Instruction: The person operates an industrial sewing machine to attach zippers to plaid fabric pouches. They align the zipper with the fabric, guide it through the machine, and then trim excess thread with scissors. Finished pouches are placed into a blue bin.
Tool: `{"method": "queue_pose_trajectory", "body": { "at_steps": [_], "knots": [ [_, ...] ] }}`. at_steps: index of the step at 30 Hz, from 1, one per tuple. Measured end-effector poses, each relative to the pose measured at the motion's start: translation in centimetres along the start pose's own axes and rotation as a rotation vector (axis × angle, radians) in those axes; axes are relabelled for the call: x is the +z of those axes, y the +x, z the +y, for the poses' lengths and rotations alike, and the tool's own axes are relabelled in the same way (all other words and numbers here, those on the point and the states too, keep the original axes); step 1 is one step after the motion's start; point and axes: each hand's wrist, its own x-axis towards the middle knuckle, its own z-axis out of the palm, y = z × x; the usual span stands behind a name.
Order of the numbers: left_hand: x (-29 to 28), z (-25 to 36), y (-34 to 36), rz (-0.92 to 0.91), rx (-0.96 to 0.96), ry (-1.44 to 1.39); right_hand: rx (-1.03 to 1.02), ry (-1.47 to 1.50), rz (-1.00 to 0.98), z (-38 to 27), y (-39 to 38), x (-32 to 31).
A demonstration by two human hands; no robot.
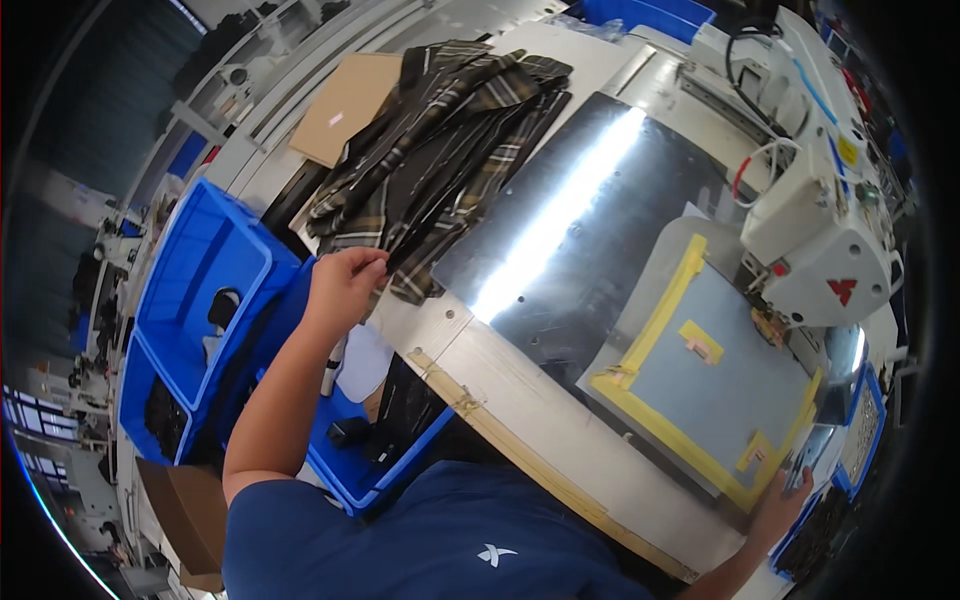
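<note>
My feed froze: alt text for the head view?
A person's left hand is by heaped plaid fabric; the right hand is near a corner of a yellow-taped grey panel beside a white machine. Blue bins stand left.

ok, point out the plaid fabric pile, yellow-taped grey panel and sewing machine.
Plaid fabric pile (447,152): head view, pile's middle.
Yellow-taped grey panel (728,388): head view, bare grey middle.
Sewing machine (815,240): head view, white housing.

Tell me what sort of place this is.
Most likely a garment sewing workshop: an industrial sewing machine stands at the right, a grey template edged with yellow tape lies in front of it, and plaid fabric pieces are piled nearby.
</note>
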Motion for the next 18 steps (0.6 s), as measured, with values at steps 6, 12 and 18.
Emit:
{"method": "queue_pose_trajectory", "body": {
  "at_steps": [6,12,18],
  "knots": [
    [-3.5,-1.7,-0.3,0.038,-0.034,0.092,-0.136,-0.014,0.0,1.0,1.2,0.0],
    [-6.9,-4.6,-0.8,0.055,-0.073,0.104,-0.146,0.023,-0.011,1.6,1.6,0.1],
    [-8.3,-8.5,-3.0,-0.036,-0.252,-0.133,-0.149,0.055,0.005,1.5,1.4,0.2]
  ]
}}
